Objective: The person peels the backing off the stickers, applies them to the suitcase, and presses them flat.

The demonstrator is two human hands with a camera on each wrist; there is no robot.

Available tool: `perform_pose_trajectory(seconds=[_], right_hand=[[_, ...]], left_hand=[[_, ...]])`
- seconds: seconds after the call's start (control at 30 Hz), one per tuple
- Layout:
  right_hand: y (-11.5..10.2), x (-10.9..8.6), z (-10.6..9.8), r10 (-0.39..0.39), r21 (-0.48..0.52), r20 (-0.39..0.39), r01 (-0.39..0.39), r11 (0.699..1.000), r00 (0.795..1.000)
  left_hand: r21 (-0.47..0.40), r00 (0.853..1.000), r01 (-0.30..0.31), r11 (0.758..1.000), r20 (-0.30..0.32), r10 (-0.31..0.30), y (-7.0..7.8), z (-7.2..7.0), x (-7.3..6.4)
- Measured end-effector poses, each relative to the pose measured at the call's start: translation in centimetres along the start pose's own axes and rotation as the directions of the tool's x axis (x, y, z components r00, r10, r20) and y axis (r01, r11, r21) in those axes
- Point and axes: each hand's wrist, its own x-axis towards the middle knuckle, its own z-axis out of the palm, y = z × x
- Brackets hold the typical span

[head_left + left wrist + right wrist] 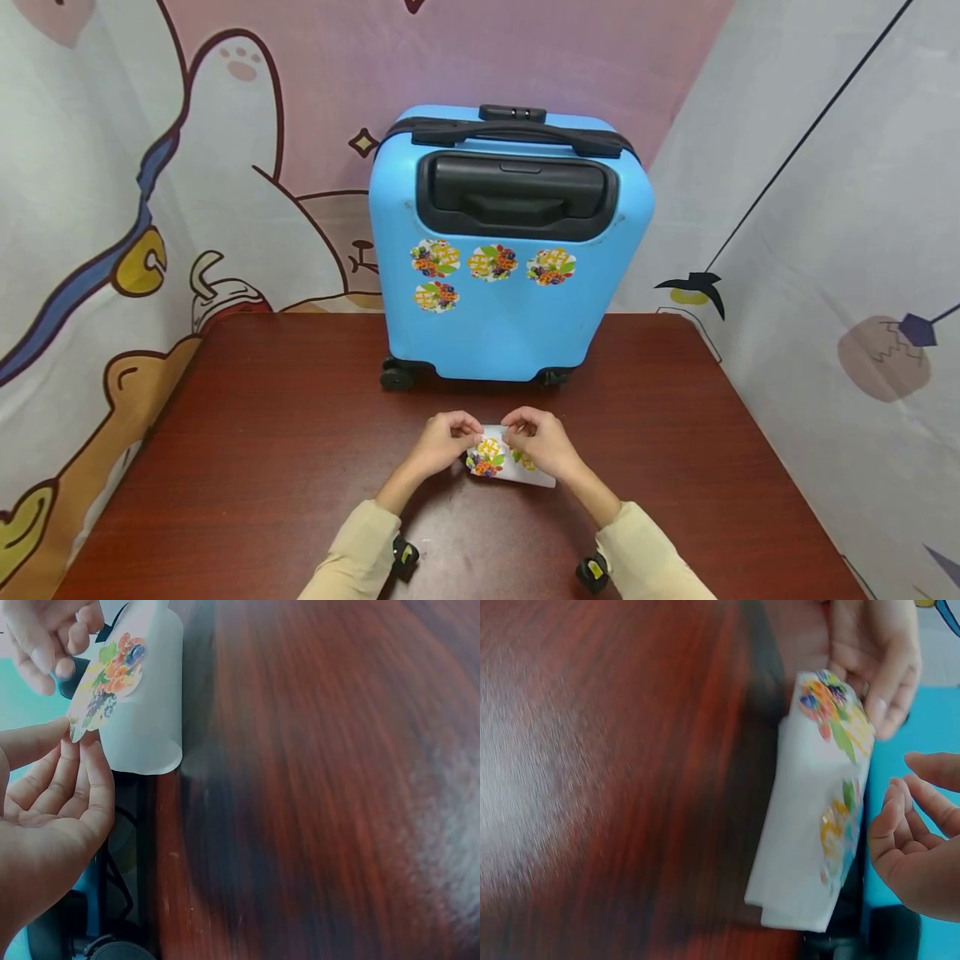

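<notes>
A fruit-printed sticker [487, 458] at the left end of a white sheet [799, 817] is pinched by the left hand [442, 442]; nothing is gripped in the loosely curved right hand [545, 443]. Before the blue suitcase [510, 333], the sheet is extended lengthwise from left to right.

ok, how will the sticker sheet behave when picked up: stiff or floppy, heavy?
Probably floppy: the sheet bows at its end in the left wrist view. Likely light, since it looks like thin paper. A pull might drag it along: the left hand pinches the edge of a sticker that overlaps it.
</notes>
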Motion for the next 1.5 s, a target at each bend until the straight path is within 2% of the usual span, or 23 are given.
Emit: perform_pose_trajectory(seconds=[0.4, 0.63, 0.67, 0.87, 0.9, 1.07, 1.3, 1.5], right_hand=[[0.8, -0.2, 1.9, -0.059, -0.109, -0.007, 0.058, 0.992, 0.998], [1.0, -0.2, 2.0, -0.065, -0.094, 0.014, 0.066, 0.993, 0.998], [1.0, -0.2, 2.0, -0.064, -0.093, 0.019, 0.065, 0.993, 0.998], [1.2, -0.2, 2.1, -0.049, -0.083, 0.036, 0.052, 0.995, 0.998], [1.2, -0.2, 2.1, -0.046, -0.082, 0.037, 0.049, 0.995, 0.998], [1.2, -0.3, 2.1, -0.042, -0.071, 0.043, 0.045, 0.996, 0.998], [1.2, -0.4, 2.0, -0.028, -0.065, 0.074, 0.033, 0.997, 0.997], [1.3, -0.5, 2.0, -0.033, -0.066, 0.086, 0.038, 0.997, 0.996]], left_hand=[[0.008, 1.000, -0.026, 1.000, 0.007, 0.026, -0.3, 0.3, -0.1], [-0.016, 0.999, -0.032, 0.999, 0.002, 0.032, -0.2, 0.5, -0.2], [-0.019, 0.999, -0.034, 0.999, 0.003, 0.034, 0.4, 0.4, -0.3], [-0.001, 0.999, -0.050, 0.999, -0.004, 0.050, 0.3, 0.5, -0.3], [0.003, 0.999, -0.054, 0.999, -0.008, 0.054, -0.3, 0.7, -0.2], [0.003, 0.998, -0.060, 0.998, -0.009, 0.060, -0.3, 0.8, -0.3], [0.003, 0.999, -0.037, 0.999, -0.011, 0.037, -0.3, 0.9, -0.5], [0.009, 0.998, -0.058, 0.998, -0.008, 0.058, -0.3, 1.0, -0.6]])
